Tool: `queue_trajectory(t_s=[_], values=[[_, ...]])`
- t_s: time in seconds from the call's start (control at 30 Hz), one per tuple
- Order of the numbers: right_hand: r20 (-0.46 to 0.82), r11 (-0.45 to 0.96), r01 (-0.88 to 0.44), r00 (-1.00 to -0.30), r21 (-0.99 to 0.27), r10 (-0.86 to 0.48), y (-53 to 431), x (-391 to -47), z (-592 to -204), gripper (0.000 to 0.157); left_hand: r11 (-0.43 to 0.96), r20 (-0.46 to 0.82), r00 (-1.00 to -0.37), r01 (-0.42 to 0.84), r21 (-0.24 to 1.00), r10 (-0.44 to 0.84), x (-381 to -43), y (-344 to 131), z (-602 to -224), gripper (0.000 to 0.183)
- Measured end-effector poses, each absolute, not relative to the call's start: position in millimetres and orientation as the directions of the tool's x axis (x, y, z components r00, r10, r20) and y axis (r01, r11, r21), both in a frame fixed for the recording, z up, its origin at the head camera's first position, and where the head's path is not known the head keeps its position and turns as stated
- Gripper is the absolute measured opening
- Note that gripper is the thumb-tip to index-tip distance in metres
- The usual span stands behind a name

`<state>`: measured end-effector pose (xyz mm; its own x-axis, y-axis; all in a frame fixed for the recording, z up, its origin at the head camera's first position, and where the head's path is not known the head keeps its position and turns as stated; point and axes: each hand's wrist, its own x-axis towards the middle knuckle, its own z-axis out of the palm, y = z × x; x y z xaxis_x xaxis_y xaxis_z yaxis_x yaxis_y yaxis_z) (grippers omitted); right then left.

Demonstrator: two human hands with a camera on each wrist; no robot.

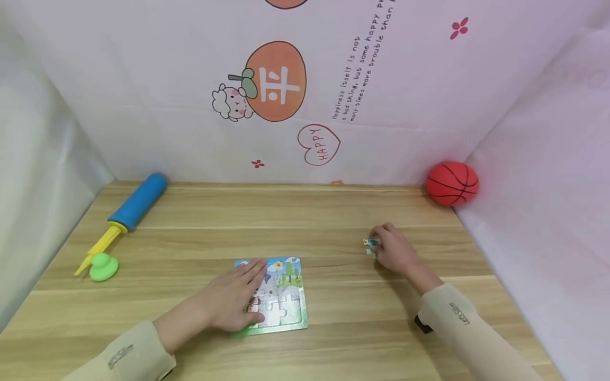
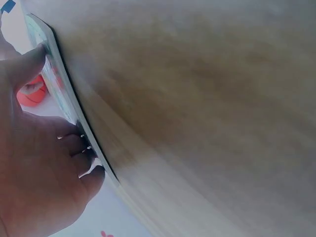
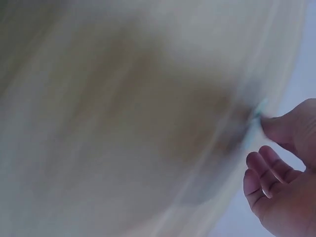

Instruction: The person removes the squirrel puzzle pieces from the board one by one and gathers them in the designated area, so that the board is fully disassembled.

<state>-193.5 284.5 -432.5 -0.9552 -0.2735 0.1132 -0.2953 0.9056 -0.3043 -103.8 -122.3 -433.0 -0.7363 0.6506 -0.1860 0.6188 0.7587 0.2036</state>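
A square jigsaw puzzle (image 1: 288, 312) with a green and blue border lies on the wooden table, showing a grey animal, trees and sky. My left hand (image 1: 233, 299) rests on its left part with fingers extended, hiding that side. In the left wrist view, the thumb of the left hand (image 2: 39, 163) touches the puzzle board (image 2: 64, 89) near its edge. To the right of the puzzle, my right hand (image 1: 393, 250) pinches a small light-blue puzzle piece (image 1: 370, 243). The right wrist view shows the thumb of the right hand (image 3: 286, 163) against this blurred puzzle piece (image 3: 254, 127); whether it is a single piece I cannot tell.
A blue and yellow hand pump (image 1: 138, 203) lies at the left, its tip beside a green knobbed disc (image 1: 103, 266). A red toy basketball (image 1: 451, 183) sits in the back right corner. White printed cloth (image 1: 190, 143) walls the table's back and sides.
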Motion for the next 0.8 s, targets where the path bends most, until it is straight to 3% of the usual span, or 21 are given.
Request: queue_trajectory(t_s=[0.2,0.33,0.43,0.6,0.8], values=[[0.181,0.809,-0.454,-0.891,-0.374,-0.416,220,-174,-416,0.028,0.759,-0.185,-0.736,0.632,0.157,0.651,-106,-118,-430,0.093],[0.123,0.732,-0.539,-0.831,-0.417,-0.542,156,-157,-413,0.028,0.765,-0.189,-0.742,0.625,0.155,0.644,-105,-119,-428,0.094],[0.055,0.733,-0.573,-0.800,-0.368,-0.598,118,-148,-418,0.040,0.761,-0.175,-0.741,0.624,0.174,0.648,-106,-121,-427,0.095],[-0.047,0.793,-0.571,-0.805,-0.212,-0.592,82,-136,-430,0.066,0.783,-0.178,-0.767,0.573,0.243,0.617,-107,-133,-426,0.093],[-0.054,0.817,-0.531,-0.830,-0.224,-0.555,67,-137,-434,0.074,0.820,-0.194,-0.801,0.522,0.234,0.566,-108,-149,-426,0.095]])
